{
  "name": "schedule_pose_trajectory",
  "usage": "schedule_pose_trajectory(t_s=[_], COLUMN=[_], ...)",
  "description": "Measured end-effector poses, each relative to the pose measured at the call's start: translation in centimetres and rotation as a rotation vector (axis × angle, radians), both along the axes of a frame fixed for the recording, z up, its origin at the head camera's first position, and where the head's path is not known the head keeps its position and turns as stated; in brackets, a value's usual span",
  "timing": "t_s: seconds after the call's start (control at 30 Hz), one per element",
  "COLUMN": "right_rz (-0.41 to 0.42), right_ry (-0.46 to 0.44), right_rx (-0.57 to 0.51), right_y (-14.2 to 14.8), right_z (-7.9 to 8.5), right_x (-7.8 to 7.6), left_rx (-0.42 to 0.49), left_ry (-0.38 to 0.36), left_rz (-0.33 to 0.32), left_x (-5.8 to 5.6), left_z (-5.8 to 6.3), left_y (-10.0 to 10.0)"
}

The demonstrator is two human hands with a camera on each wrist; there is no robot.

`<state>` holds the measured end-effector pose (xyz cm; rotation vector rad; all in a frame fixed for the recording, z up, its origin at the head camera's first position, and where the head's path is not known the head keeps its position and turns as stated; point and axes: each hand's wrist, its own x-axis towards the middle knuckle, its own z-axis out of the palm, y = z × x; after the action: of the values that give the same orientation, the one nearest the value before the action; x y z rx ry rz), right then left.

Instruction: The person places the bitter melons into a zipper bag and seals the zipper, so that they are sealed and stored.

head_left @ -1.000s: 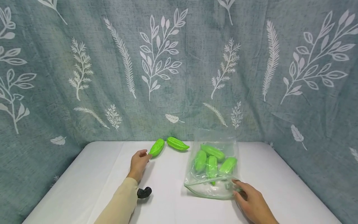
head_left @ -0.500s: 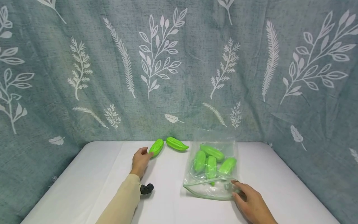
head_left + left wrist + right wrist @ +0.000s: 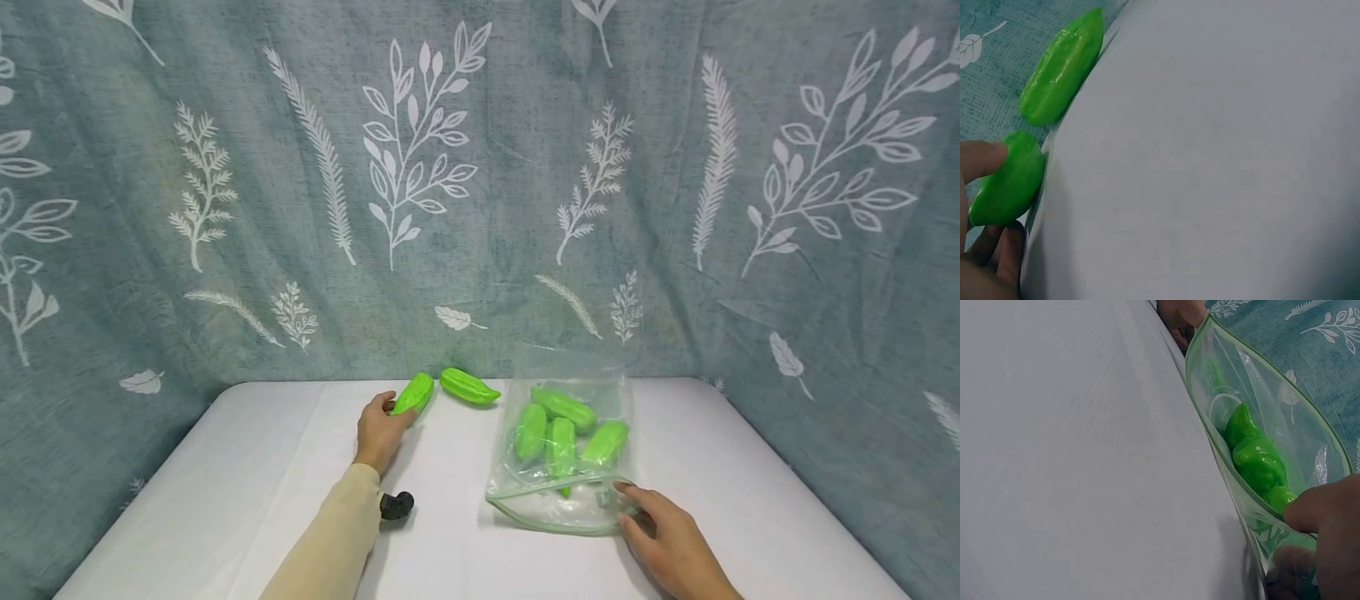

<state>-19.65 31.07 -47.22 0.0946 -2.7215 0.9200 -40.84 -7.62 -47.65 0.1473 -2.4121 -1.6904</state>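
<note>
At the back of the table, my left hand (image 3: 381, 429) has its thumb and fingers on either side of a glossy green, ridged bitter melon (image 3: 415, 392). In the left wrist view the thumb lies over this bitter melon (image 3: 1011, 181), with the fingertips along its other side. A second bitter melon (image 3: 468, 387) lies just to its right, untouched. My right hand (image 3: 667, 533) pinches the right corner of a clear zip bag (image 3: 551, 515) at its green-edged mouth. The mouth gapes toward me. Several bitter melons (image 3: 1260, 462) rest inside, partly overlapping.
A white cloth (image 3: 450, 542) covers the table. Behind it hangs a grey-green curtain (image 3: 517, 208) with a white leaf print, close to the table's back edge. A small black device (image 3: 397, 505) sits at my left wrist, beside the beige sleeve (image 3: 330, 533).
My left hand has moved slightly forward onto the left bitter melon, and its thumb now overlaps the near end. The right hand keeps its hold on the bag. The head view has shifted slightly.
</note>
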Motion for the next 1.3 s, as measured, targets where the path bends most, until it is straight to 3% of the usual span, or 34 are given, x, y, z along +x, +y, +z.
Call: schedule_pose_trajectory(t_s=[0.33, 0.63, 0.83, 1.3], right_rz=[0.015, -0.002, 0.010, 0.009], right_ry=[0.065, -0.001, 0.018, 0.060], right_rx=[0.007, 0.005, -0.005, 0.037], right_y=[-0.27, -0.05, 0.02, -0.20], right_z=[-0.03, 0.07, 0.00, -0.02], right_x=[0.00, 0.00, -0.08, -0.02], left_rx=[-0.003, -0.068, -0.077, -0.039], left_ry=[0.035, 0.042, 0.055, 0.062], left_rz=[0.039, 0.023, 0.040, 0.046], left_x=[-0.27, -0.15, -0.25, 0.28], left_z=[-0.07, -0.40, -0.55, -0.59], left_y=[0.00, 0.37, 0.31, -0.02])
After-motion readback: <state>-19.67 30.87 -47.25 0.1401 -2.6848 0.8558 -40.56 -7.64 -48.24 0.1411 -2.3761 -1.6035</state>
